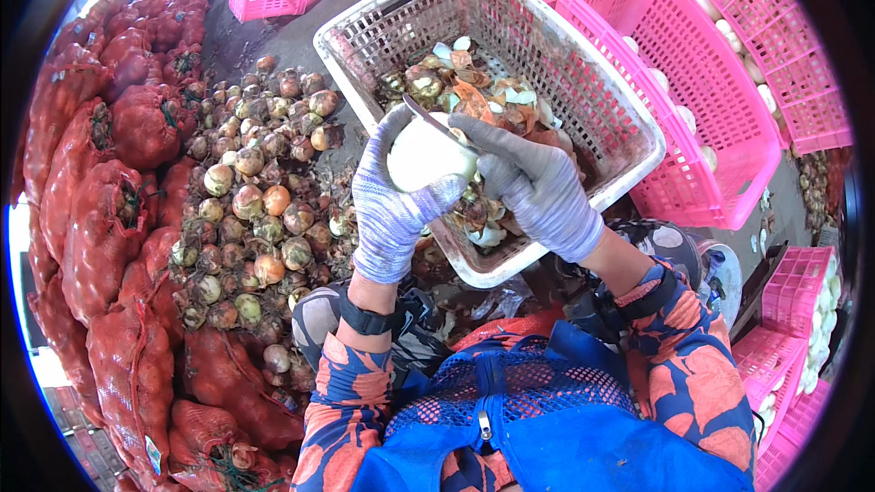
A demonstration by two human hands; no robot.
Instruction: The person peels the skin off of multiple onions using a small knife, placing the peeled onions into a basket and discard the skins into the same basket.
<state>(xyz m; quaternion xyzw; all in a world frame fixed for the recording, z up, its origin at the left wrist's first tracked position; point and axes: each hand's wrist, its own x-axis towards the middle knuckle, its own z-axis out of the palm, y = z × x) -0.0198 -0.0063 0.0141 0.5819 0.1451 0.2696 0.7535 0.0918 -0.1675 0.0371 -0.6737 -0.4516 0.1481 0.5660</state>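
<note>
My left hand (393,208), in a white and purple knit glove, is closed around a peeled white onion (431,156). The thumb lies along the onion's lower side. My right hand (536,181), gloved alike, grips a knife. The thin dark blade (425,113) lies across the onion's top, its tip pointing to the upper left. Most of the knife's handle is hidden in the fingers. Both hands are above the near part of a dirty white plastic crate (618,92). Inside it lie onion skins and cut ends (472,104).
Unpeeled onions (263,201) lie heaped on the floor at my left. Beyond them are stacked red mesh sacks (106,239). A pink crate (728,150) holding a few peeled onions stands right of the white crate. More pink crates (793,301) line the right side.
</note>
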